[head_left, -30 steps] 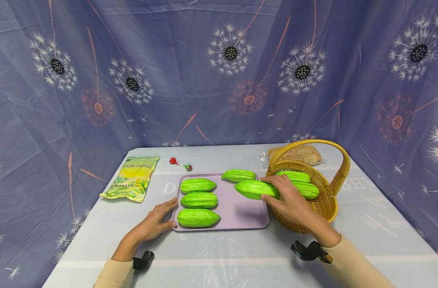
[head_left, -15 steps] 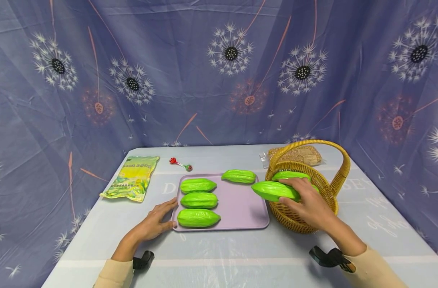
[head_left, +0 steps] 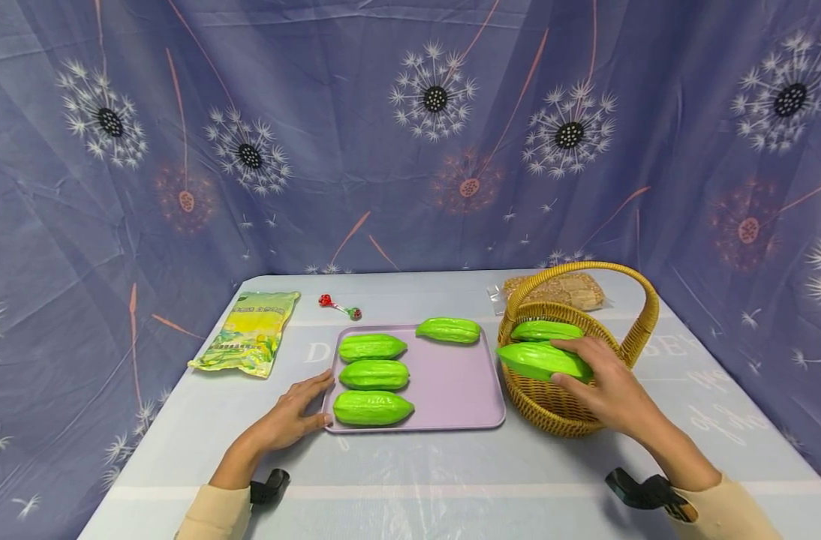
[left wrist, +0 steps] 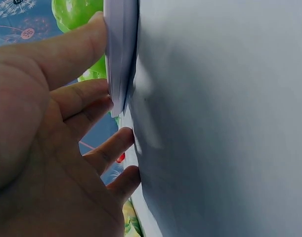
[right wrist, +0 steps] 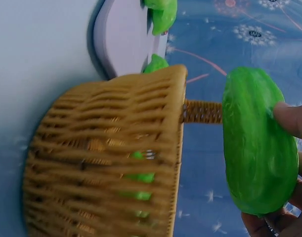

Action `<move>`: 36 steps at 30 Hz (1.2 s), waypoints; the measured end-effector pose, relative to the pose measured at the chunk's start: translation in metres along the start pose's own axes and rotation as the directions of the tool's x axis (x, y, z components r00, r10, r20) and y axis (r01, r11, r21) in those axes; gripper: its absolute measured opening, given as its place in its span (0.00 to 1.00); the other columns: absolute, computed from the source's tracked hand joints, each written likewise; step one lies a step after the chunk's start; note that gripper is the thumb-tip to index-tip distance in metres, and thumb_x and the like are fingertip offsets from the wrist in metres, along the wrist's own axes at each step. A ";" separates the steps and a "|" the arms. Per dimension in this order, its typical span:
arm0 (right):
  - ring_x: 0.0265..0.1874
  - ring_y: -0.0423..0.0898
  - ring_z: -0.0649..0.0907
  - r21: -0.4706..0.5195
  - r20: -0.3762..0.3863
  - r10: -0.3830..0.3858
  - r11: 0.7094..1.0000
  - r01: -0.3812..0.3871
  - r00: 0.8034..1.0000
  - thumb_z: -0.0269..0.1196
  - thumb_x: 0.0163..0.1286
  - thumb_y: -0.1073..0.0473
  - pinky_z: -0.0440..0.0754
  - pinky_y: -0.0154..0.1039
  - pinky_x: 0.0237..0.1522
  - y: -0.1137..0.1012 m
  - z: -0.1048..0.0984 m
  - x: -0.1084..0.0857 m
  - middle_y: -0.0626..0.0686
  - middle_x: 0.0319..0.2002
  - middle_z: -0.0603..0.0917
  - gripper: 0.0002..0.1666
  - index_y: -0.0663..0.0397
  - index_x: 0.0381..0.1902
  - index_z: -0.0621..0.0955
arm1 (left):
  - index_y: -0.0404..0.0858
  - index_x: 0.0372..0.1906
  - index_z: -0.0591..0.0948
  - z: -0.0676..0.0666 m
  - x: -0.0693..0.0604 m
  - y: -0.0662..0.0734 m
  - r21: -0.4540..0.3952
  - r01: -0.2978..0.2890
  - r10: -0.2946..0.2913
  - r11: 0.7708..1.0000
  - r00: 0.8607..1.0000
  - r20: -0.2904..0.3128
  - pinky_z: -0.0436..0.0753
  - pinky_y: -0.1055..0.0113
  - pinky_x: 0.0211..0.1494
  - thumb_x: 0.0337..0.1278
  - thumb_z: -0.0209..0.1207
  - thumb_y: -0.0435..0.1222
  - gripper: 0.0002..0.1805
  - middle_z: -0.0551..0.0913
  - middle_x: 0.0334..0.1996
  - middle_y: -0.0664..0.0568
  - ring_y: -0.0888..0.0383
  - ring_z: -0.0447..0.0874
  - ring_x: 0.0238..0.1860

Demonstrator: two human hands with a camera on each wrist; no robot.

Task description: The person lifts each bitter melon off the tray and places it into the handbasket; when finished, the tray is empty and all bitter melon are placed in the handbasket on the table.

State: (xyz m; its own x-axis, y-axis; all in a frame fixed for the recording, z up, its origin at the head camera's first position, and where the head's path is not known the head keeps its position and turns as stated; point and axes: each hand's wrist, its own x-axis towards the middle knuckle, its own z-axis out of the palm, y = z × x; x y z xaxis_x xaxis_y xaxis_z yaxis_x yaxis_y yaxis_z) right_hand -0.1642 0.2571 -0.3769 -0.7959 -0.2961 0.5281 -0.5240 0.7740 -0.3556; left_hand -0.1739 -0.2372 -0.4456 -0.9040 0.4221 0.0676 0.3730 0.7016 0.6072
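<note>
My right hand [head_left: 609, 382] grips a bright green ridged fruit [head_left: 540, 361], shaped like a star fruit, above the wicker basket [head_left: 566, 420]. In the right wrist view the held fruit [right wrist: 257, 148] is clear of the basket rim, with thumb on one side and fingers beneath. Another green fruit [head_left: 547, 330] lies in the basket. My left hand [head_left: 290, 416] touches the left edge of the lilac tray [head_left: 451, 382], fingers extended; in the left wrist view the thumb lies against the tray rim [left wrist: 120, 54]. Three green fruits [head_left: 373, 375] form a column on the tray's left, another [head_left: 449, 330] at its top right.
A yellow-green packet [head_left: 251, 334] lies at the back left. Red and green wrapped lollipops [head_left: 341, 307] lie behind the tray. A clear bag of brown food [head_left: 559, 291] lies behind the basket, whose tall handle [head_left: 643, 322] arches over it. A patterned curtain surrounds the table.
My right hand has carried the green fruit rightward from above the tray's right side to above the basket. The left hand stays at the tray edge.
</note>
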 end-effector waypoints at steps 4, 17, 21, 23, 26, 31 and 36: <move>0.51 0.48 0.73 0.023 0.029 0.035 0.999 -0.036 0.999 0.69 0.57 0.58 0.70 0.46 0.49 0.006 -0.002 -0.005 0.54 0.50 0.79 0.28 0.55 0.56 0.76 | 0.32 0.67 0.65 0.000 0.000 0.000 -0.001 0.003 -0.003 1.000 1.000 0.001 0.54 0.33 0.64 0.56 0.62 0.41 0.36 0.60 0.71 0.39 0.35 0.56 0.69; 0.52 0.61 0.74 0.009 0.082 0.103 0.994 -0.104 0.991 0.68 0.59 0.57 0.70 0.62 0.48 0.032 0.002 -0.013 0.63 0.50 0.78 0.28 0.59 0.57 0.75 | 0.33 0.68 0.65 0.000 0.000 0.000 -0.006 0.012 -0.012 1.000 1.000 -0.001 0.55 0.33 0.64 0.57 0.62 0.41 0.36 0.60 0.71 0.39 0.35 0.56 0.69; 0.50 0.60 0.75 -0.022 0.092 0.103 0.995 -0.101 0.990 0.68 0.58 0.58 0.72 0.59 0.46 0.039 0.003 -0.013 0.63 0.50 0.79 0.28 0.59 0.56 0.75 | 0.33 0.68 0.65 0.000 0.001 0.000 -0.019 0.026 -0.026 0.999 1.000 0.007 0.54 0.33 0.65 0.56 0.62 0.41 0.36 0.59 0.72 0.40 0.36 0.55 0.70; 0.48 0.58 0.76 -0.035 0.098 0.104 0.994 -0.101 0.990 0.69 0.57 0.59 0.72 0.56 0.44 0.041 0.003 -0.013 0.63 0.49 0.79 0.27 0.59 0.55 0.76 | 0.34 0.68 0.64 0.000 0.001 0.000 -0.028 0.034 -0.033 0.999 0.999 0.013 0.53 0.33 0.66 0.56 0.62 0.40 0.36 0.58 0.72 0.41 0.36 0.54 0.70; 0.48 0.59 0.76 -0.042 0.112 0.115 0.993 -0.111 0.987 0.69 0.56 0.60 0.71 0.56 0.44 0.043 0.003 -0.014 0.64 0.48 0.80 0.26 0.59 0.53 0.76 | 0.34 0.69 0.64 0.001 0.002 0.000 -0.033 0.039 -0.038 0.999 0.999 0.018 0.53 0.33 0.66 0.56 0.62 0.40 0.36 0.58 0.72 0.41 0.37 0.54 0.70; 0.50 0.63 0.76 -0.045 0.145 0.134 0.991 -0.129 0.980 0.69 0.56 0.61 0.71 0.59 0.46 0.048 0.004 -0.016 0.64 0.49 0.80 0.26 0.60 0.52 0.76 | 0.34 0.68 0.64 0.001 0.002 0.000 -0.035 0.042 -0.042 0.998 0.999 0.020 0.53 0.33 0.66 0.56 0.62 0.40 0.36 0.58 0.72 0.41 0.37 0.53 0.70; 0.51 0.66 0.75 -0.055 0.189 0.149 0.988 -0.141 0.971 0.69 0.57 0.59 0.70 0.62 0.48 0.053 0.002 -0.014 0.66 0.50 0.79 0.26 0.61 0.52 0.77 | 0.34 0.68 0.64 0.000 0.001 0.001 -0.031 0.039 -0.038 0.999 0.999 0.016 0.53 0.33 0.66 0.56 0.62 0.41 0.36 0.59 0.72 0.41 0.36 0.54 0.70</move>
State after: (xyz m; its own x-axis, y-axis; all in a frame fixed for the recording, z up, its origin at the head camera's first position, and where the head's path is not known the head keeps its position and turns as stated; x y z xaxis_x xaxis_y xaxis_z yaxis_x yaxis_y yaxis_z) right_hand -0.1818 0.3009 -0.4048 -0.9079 -0.2776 0.3142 -0.3889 0.8377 -0.3835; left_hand -0.1748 -0.2362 -0.4450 -0.9143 0.4038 0.0316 0.3307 0.6992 0.6338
